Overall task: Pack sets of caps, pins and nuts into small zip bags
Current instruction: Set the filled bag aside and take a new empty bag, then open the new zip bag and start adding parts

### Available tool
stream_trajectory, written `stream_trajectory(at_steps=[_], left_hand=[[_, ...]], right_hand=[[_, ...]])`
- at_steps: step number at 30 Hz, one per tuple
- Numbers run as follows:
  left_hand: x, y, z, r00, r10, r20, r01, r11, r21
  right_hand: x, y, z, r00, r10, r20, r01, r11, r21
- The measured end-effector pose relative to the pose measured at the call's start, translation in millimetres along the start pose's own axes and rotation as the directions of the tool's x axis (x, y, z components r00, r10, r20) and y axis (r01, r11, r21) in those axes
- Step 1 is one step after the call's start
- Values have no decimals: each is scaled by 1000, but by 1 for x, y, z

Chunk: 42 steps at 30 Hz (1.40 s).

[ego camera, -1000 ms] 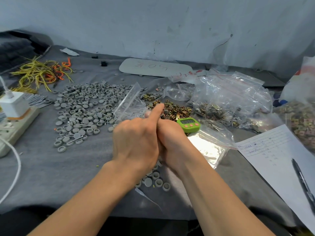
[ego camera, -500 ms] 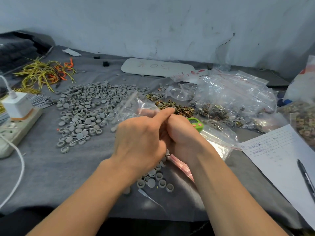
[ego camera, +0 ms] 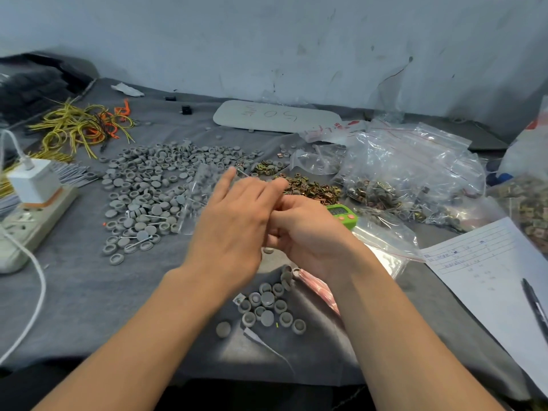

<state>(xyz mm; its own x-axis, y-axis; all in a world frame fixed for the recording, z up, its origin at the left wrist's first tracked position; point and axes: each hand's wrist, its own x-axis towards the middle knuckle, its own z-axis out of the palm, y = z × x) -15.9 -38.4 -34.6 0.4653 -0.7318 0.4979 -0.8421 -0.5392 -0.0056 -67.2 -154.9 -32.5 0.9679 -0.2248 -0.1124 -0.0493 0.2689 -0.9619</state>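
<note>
Well, left hand is slack, fingers straight, with the blurred zip bag just past them. Right hand is curled; can't tell around what. Risk: the unsecured bag tips and spills its set into the loose caps on the counter.

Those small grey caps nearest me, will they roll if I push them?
Probably not: most grey caps lie flat on the cloth, so they'd likely slide or snag. They look light and hollow, so a nudge may scatter them.
</note>
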Motion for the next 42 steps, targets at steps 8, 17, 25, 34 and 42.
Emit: stream_trajectory(at_steps=[8, 17, 25, 34, 42], left_hand=[[5, -27, 8, 945, -314, -95, 291, 935, -204], [3, -43, 7, 918, -396, -2, 385, 894, -230], [4, -50, 6, 915, -403, 16, 395, 889, -231], [5, -80, -3, 871, -491, -1, 476, 846, -239], [2, -81, -7, 876, -483, -1, 467, 847, -255]], right_hand=[[5, 4, -19, 883, -223, -413, -179, 654, -735], [4, 13, -12, 973, -121, -197, -187, 87, -978], [-1, 14, -5, 968, -187, -170, -163, 52, -985], [-47, 52, 26, 974, -59, 221, 228, 175, -958], [-23, 77, 17, 953, -219, 211, 218, 8, -976]])
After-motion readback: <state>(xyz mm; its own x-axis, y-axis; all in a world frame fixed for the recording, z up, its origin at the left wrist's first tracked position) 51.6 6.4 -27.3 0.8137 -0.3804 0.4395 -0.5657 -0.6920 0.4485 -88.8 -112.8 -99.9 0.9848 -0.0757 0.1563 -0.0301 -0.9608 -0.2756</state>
